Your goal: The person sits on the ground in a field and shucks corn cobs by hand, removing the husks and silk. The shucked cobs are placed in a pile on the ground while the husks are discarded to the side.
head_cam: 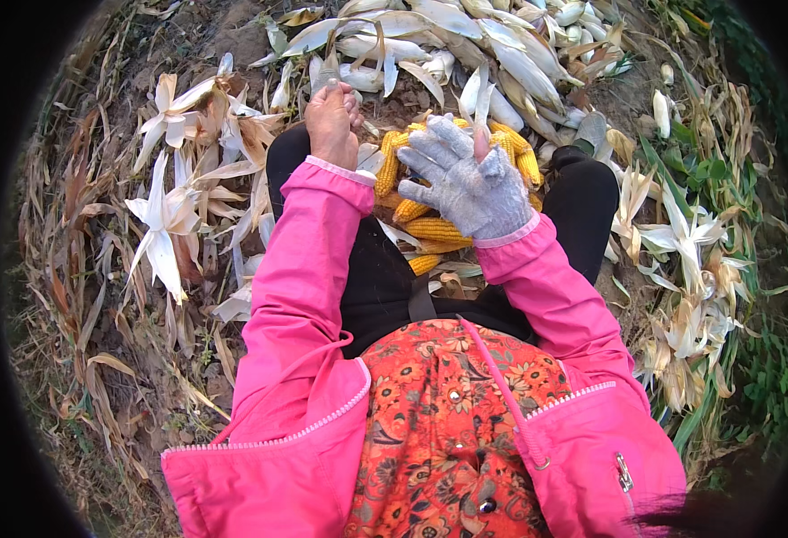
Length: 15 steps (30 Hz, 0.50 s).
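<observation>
My left hand [333, 124] is bare, its fingers curled closed above my bent left knee. Nothing visibly sticks out of it, though the inside of the fist is hidden. My right hand [464, 178] wears a light grey knit glove, with the bare thumb showing through it. Its fingers are spread, holding nothing, above a small pile of husked yellow corn cobs [438, 230] between my legs. The hand covers part of that pile. More yellow cobs [511, 144] show just beyond the glove.
A large heap of corn ears in pale husks [461, 40] lies ahead, past my feet. Peeled husks [162, 225] are strewn on the soil at left, with more husks [686, 235] at right. Dry stalks and leaves [91, 269] border the left, green plants [777, 376] the right.
</observation>
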Each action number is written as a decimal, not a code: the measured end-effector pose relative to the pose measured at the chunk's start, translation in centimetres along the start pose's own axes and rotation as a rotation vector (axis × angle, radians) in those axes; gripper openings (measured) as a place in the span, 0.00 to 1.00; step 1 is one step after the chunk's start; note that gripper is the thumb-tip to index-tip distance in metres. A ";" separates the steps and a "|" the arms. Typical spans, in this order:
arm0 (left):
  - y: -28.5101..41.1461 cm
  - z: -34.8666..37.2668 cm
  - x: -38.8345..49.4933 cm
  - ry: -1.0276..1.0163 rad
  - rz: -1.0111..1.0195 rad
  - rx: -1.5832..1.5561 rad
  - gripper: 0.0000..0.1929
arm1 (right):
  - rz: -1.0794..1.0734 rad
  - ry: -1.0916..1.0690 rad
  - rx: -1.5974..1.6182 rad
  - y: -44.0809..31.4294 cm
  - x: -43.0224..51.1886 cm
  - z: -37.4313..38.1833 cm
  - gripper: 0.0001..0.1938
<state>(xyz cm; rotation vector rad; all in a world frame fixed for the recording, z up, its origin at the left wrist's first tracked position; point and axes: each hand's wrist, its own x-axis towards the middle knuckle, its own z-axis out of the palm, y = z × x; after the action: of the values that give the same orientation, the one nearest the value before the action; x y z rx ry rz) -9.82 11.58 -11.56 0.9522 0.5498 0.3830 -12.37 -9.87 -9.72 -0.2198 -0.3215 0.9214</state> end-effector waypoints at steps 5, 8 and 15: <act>-2.8 1.3 -4.3 -0.634 -0.212 0.261 0.23 | -0.085 0.216 -0.123 -0.7 -0.3 0.1 0.35; -4.4 2.6 -4.3 -0.446 0.067 0.308 0.18 | -0.073 0.262 -0.214 -0.3 0.3 0.8 0.36; -6.7 2.4 -0.4 -0.270 0.189 0.307 0.16 | -0.180 0.247 -0.619 1.6 -1.1 2.3 0.41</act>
<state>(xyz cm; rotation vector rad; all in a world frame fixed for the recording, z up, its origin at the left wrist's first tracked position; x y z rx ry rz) -8.24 6.18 -16.03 1.3349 0.2754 0.3364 -15.00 -9.67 -8.32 -0.8529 -0.3831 0.5866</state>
